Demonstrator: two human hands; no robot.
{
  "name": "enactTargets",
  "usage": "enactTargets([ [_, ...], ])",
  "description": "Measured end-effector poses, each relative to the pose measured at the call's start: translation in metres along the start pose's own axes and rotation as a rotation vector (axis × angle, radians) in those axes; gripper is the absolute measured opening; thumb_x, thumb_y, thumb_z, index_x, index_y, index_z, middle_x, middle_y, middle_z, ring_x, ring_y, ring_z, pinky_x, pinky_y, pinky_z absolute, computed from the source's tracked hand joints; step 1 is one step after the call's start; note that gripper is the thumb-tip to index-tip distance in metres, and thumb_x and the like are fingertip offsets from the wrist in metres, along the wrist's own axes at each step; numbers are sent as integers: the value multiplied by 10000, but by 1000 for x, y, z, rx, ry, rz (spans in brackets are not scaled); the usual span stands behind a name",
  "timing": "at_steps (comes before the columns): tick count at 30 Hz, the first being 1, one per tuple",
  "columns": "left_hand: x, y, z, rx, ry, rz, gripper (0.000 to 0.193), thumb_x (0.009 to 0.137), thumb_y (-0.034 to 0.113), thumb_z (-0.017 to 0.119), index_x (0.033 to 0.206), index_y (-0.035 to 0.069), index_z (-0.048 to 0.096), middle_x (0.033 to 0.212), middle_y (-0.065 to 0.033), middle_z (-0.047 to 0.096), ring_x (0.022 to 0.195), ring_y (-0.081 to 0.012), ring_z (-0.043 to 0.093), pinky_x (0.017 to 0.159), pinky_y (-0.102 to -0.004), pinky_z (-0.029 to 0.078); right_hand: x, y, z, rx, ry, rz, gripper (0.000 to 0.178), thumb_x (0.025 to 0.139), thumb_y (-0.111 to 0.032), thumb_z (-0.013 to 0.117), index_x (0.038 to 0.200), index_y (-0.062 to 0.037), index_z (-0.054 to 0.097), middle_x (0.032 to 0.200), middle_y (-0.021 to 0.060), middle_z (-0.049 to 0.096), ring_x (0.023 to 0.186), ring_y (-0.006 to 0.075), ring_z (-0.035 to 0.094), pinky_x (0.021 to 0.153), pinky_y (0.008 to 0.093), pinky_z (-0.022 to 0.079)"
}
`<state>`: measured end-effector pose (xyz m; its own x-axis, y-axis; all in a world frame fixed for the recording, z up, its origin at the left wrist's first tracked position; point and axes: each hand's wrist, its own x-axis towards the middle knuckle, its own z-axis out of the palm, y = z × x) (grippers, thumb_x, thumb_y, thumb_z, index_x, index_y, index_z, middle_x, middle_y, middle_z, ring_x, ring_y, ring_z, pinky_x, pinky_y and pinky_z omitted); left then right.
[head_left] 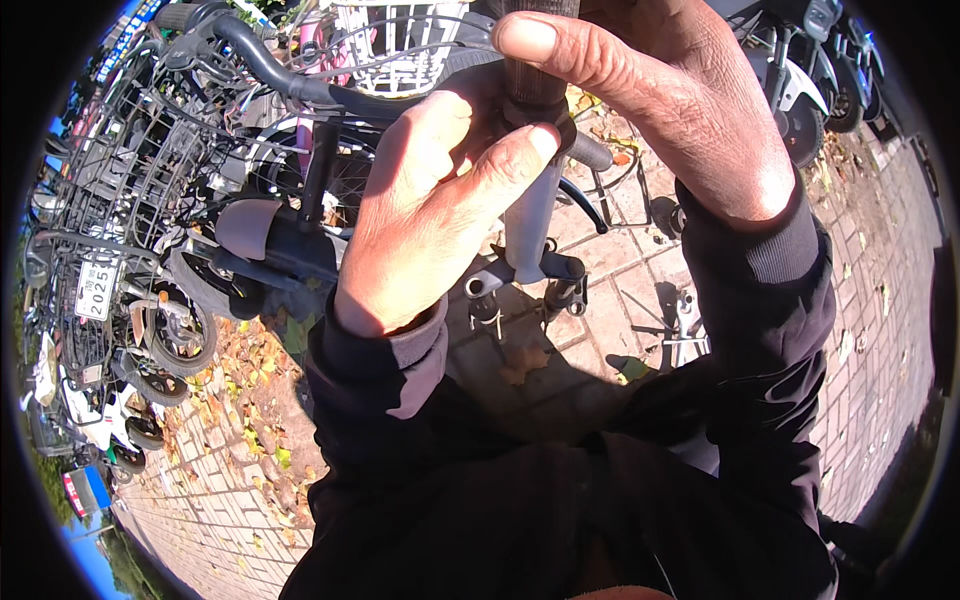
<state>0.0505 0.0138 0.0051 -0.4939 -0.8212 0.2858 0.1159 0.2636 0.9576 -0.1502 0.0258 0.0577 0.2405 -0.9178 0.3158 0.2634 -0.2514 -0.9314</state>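
Observation:
Upright in front of me stands what looks like a bicycle fork, with a grey tube (533, 220) running down to a crown (527, 272) with two short legs. At its upper end is a dark ribbed cylinder (533, 85). My left hand (425, 220) is closed around the tube just below the dark collar, its thumb lying across the front. Higher up, my right hand (680, 100) wraps the dark cylinder from the right, thumb stretched across it. Its other fingers are hidden behind or cut off by the upper edge.
Parked bicycles with wire baskets (150, 170) crowd the left, and a black handlebar (265, 65) curves close to my left hand. Scooters (800, 95) stand at the upper right. A silver metal part (686, 320) lies on brick paving (870, 350). Dry leaves (260, 390) are scattered about.

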Motion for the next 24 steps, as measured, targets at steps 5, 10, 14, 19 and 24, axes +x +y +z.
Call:
enactTargets([
  [5, 8, -12, -3, -127, -65, 84, 325, 1013, 162, 637, 1238, -65, 578, 1063, -65, 673, 979, -127, 621, 889, -273, 503, 31, 7, 23, 23, 96, 68, 286, 970, -315, 709, 892, -63, 598, 651, -9, 542, 512, 75, 467, 471, 230, 362],
  [10, 9, -16, -1, -126, -13, 84, 264, 996, 133, 661, 1175, -52, 602, 1021, -43, 663, 940, -92, 603, 846, -244, 493, 41, 2, 33, 146, 90, 50, 285, 975, -285, 681, 769, -117, 579, 574, -64, 416, 460, 56, 330, 428, 243, 246],
  [14, 13, -14, 0, -228, -95, 98, 243, 993, 100, 655, 1179, -50, 607, 1036, -53, 675, 961, -97, 619, 857, -240, 501, 43, -4, 40, 91, 122, -24, 277, 975, -280, 669, 762, -132, 571, 569, -68, 396, 459, 64, 316, 433, 247, 240],
  [19, 14, -16, 0, -211, -61, 78, 265, 990, 70, 642, 1215, -62, 600, 1026, -47, 669, 948, -90, 613, 849, -246, 503, 53, -19, 38, 27, 107, -119, 284, 988, -308, 644, 781, -139, 547, 600, -58, 410, 501, 80, 353, 497, 251, 305],
  [24, 13, -13, 0, -265, -94, 28, 305, 973, 85, 664, 1233, -63, 604, 1030, -49, 669, 944, -82, 602, 825, -240, 494, 67, -28, 41, -78, 89, -174, 276, 994, -305, 635, 803, -131, 541, 616, -57, 421, 513, 77, 364, 502, 250, 318],
])
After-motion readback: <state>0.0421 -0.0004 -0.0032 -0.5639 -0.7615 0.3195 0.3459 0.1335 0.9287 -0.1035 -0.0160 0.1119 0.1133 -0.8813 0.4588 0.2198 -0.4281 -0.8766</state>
